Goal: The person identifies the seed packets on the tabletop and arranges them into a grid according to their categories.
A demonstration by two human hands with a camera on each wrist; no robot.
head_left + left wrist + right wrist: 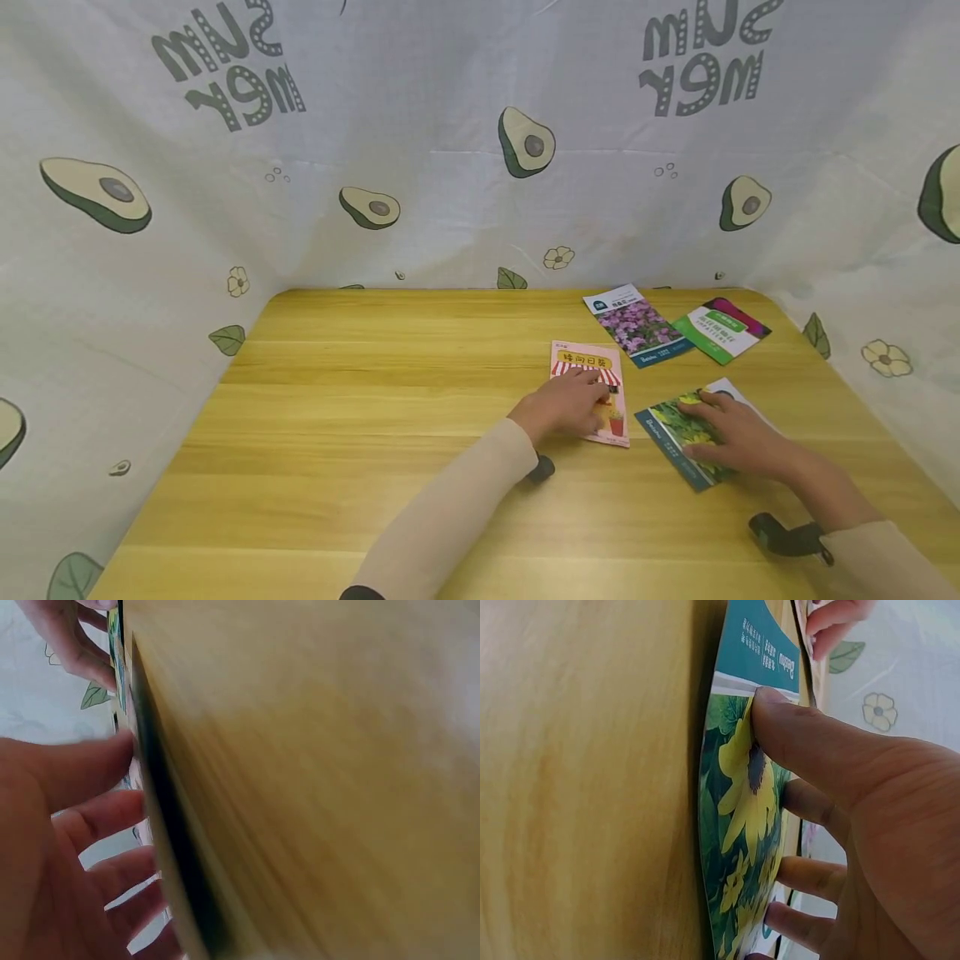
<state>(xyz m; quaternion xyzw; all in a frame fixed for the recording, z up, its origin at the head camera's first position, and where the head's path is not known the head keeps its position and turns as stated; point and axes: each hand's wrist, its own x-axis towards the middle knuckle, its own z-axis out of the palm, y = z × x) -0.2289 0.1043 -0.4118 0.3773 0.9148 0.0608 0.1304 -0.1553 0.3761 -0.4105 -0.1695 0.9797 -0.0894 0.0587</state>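
My left hand (566, 404) lies over a pink seed packet (613, 362) with a striped awning print. In the left wrist view its thumb and fingertips touch the packet's face, and one packet edge stands slightly off the table. My right hand (738, 433) rests on a seed packet with yellow flowers (742, 787), its fingers spread. Thumb and fingertips meet the printed face of that packet, which bows a little above the wood. Part of each packet is hidden under the hand.
Behind the hands, a purple-flower seed packet (637, 325) overlaps a green and white seed packet (723, 331) on the wooden table (337, 433). A white cloth with avocado prints (450, 225) hangs along the table's back and sides.
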